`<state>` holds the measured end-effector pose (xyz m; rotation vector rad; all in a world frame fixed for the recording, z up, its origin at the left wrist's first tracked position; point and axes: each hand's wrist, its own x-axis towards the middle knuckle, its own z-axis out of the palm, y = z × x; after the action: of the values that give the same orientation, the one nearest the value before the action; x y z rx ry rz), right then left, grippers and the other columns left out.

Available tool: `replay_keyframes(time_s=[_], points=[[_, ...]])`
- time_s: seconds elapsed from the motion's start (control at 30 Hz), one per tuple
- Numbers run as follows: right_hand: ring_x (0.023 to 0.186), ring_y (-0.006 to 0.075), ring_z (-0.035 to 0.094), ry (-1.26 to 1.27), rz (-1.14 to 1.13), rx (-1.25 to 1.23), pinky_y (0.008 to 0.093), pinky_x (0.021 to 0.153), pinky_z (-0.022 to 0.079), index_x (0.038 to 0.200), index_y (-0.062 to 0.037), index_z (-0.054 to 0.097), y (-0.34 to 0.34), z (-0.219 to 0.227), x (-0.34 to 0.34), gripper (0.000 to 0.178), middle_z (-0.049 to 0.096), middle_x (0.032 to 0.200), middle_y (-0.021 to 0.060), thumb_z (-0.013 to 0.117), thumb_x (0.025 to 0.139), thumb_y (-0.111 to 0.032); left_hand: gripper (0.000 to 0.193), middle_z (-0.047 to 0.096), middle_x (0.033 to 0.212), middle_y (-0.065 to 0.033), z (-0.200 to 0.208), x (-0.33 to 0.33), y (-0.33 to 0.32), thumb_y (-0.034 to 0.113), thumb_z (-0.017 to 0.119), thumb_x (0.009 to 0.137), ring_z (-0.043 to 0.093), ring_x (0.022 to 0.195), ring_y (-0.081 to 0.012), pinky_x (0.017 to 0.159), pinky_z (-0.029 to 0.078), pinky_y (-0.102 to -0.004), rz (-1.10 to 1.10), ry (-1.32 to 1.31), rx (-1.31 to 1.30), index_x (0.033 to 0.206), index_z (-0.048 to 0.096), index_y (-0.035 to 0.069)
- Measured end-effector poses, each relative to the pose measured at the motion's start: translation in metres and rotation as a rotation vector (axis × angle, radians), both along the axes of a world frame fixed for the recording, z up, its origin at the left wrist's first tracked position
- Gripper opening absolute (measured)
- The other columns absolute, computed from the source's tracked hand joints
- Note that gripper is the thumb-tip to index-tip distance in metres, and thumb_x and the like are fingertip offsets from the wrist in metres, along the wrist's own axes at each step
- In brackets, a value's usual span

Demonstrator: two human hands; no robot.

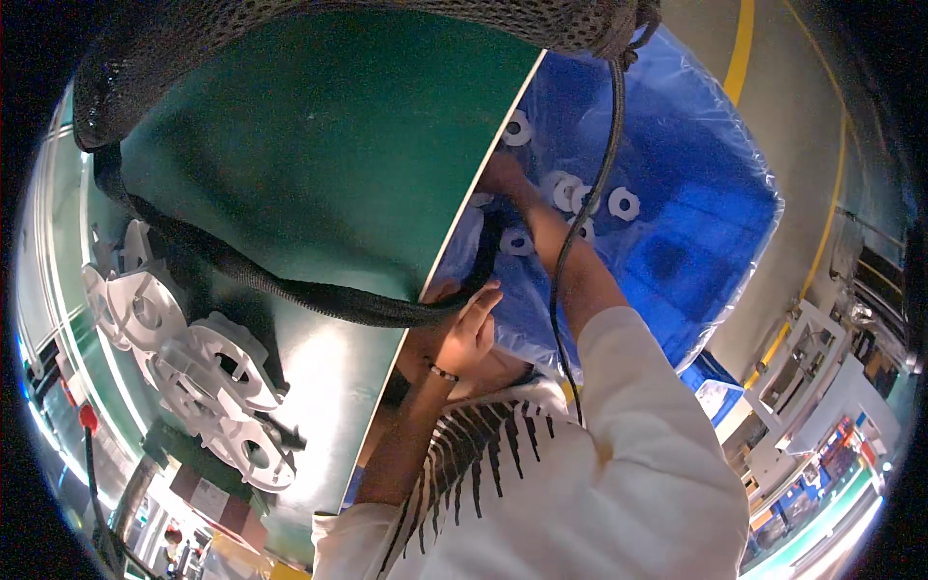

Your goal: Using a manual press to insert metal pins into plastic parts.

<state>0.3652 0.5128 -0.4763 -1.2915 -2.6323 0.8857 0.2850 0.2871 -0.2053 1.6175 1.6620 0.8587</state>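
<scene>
My right arm reaches into a blue bin lined with clear plastic [696, 232]. My right hand [503, 174] is down inside it, partly behind the edge of the green table [367, 126], so its fingers are hidden. Several white ring-shaped plastic parts [624, 204] with notched rims lie in the bin around that hand. My left hand [471, 333], with a dark beaded bracelet at the wrist, is beside the table edge near a black strap [372, 311]. Its fingers are loosely extended and I see nothing in them.
Larger white plastic parts with round holes [193, 367] lie in a group on the table's left side. A black cable [611, 145] hangs across the bin from a dark mesh piece [541, 24]. Yellow floor lines [740, 48] run beyond the bin.
</scene>
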Motion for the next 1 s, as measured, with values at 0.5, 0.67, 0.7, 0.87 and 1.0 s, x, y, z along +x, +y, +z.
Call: replay_keyframes(time_s=[0.5, 0.67, 0.7, 0.87, 1.0], points=[[0.075, 0.0355, 0.061, -0.099, -0.126, 0.133, 0.0450, 0.067, 0.047, 0.093, -0.0034, 0.063, -0.067, 0.029, 0.057, 0.045, 0.063, 0.080, 0.0155, 0.065, 0.067, -0.040, 0.038, 0.053, 0.118, -0.0138, -0.015, 0.003, -0.003, -0.001, 0.052, 0.073, 0.054, 0.104, -0.0304, 0.085, 0.045, -0.0368, 0.059, -0.168, 0.040, 0.110, 0.057, 0.006], [0.077, 0.0325, 0.060, 0.261, -0.255, 0.082, 0.0386, 0.066, 0.047, 0.094, -0.0042, 0.061, -0.040, 0.107, 0.088, 0.037, 0.063, 0.084, 0.0154, 0.066, 0.066, -0.029, 0.033, 0.055, 0.112, -0.0135, -0.003, 0.020, 0.011, 0.000, 0.052, 0.072, 0.053, 0.104, -0.0301, 0.090, 0.042, -0.0375, 0.108, -0.238, 0.091, 0.105, 0.057, 0.002], [0.086, 0.0278, 0.060, 0.407, -0.268, -0.019, 0.0348, 0.074, 0.047, 0.094, -0.0029, 0.061, -0.037, 0.138, 0.092, 0.032, 0.062, 0.093, 0.0127, 0.065, 0.067, -0.020, 0.033, 0.055, 0.112, -0.0135, 0.008, 0.019, 0.007, 0.000, 0.052, 0.072, 0.053, 0.104, -0.0301, 0.090, 0.042, -0.0375, 0.143, -0.212, 0.116, 0.105, 0.057, 0.002], [0.082, 0.0221, 0.059, 0.747, -0.597, 0.740, 0.0337, 0.073, 0.050, 0.087, 0.0000, 0.060, 0.013, 0.280, 0.132, 0.017, 0.061, 0.094, 0.0128, 0.059, 0.070, 0.003, 0.036, 0.057, 0.110, -0.0175, 0.069, 0.017, -0.004, -0.001, 0.050, 0.075, 0.057, 0.101, -0.0298, 0.087, 0.044, -0.0345, 0.389, -0.408, 0.047, 0.111, 0.054, 0.003], [0.076, 0.0192, 0.061, 1.315, -0.735, 0.721, 0.0318, 0.067, 0.053, 0.089, 0.0003, 0.061, 0.002, 0.451, 0.067, 0.016, 0.063, 0.093, 0.0130, 0.064, 0.074, 0.000, 0.034, 0.057, 0.109, -0.0169, 0.080, 0.014, -0.024, -0.002, 0.049, 0.071, 0.056, 0.099, -0.0326, 0.087, 0.044, -0.0364, 0.425, -0.323, 0.337, 0.104, 0.057, 0.002]])
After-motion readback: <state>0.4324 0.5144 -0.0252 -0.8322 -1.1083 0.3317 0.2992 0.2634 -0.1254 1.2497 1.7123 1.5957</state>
